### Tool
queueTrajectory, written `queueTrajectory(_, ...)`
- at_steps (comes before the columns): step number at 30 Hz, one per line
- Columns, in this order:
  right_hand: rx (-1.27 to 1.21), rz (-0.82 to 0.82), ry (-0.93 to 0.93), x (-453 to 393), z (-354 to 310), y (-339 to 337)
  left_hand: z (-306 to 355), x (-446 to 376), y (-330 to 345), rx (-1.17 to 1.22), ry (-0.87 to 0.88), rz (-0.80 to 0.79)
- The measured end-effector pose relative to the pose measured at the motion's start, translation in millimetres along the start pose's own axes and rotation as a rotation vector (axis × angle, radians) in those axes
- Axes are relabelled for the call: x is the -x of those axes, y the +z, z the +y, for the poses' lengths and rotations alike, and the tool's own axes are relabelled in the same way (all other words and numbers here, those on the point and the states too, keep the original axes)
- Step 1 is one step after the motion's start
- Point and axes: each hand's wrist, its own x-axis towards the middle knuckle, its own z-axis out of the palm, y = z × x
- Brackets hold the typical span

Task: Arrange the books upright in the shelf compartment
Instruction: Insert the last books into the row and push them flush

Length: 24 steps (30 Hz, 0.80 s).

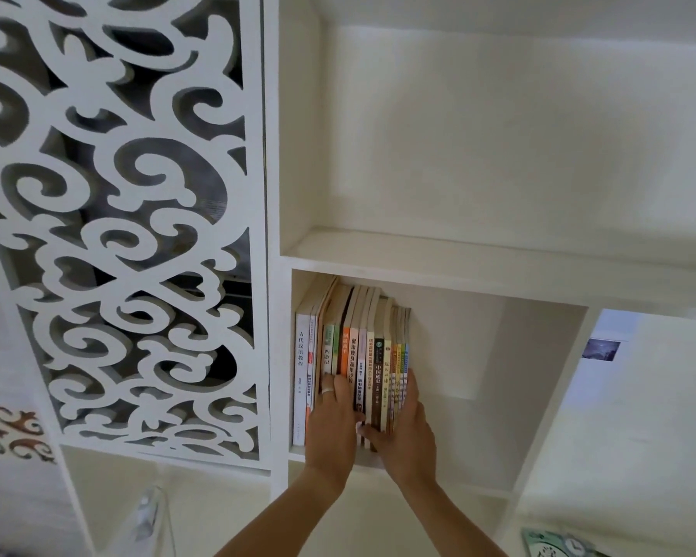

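Low in the middle of the frame, a row of books [354, 363] stands upright, packed against the left wall of a white shelf compartment [499, 379]. The left hand [332, 416] lies flat with straight fingers pressed on the spines at the row's left-middle. The right hand [402, 424] presses the row's right end, fingers straight along the last thin book, thumb across the lower spines; neither hand grips anything. Right of the row the compartment is bare, with no support. The likely risk: once the right hand lets go, the thin books at that end could lean or slide rightward and topple.
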Motion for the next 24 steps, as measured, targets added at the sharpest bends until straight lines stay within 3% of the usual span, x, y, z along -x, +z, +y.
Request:
queueTrajectory(7, -0.048, -0.007, -0.040, -6, 2, -4, 12, -9, -32, 0.142, 0.055, 0.115)
queueTrajectory(14, -0.134, 0.259, -0.347, -21, -61, -30, 28, -39, -68, 0.198, 0.051, 0.228)
queueTrajectory(18, -0.125, 0.270, -0.249, -29, -98, -36, 25, -38, -69, 0.278, 0.072, 0.208)
queueTrajectory(24, 0.019, 0.324, -0.233, -36, -84, -28, 25, -48, -77, 0.286, 0.261, 0.136)
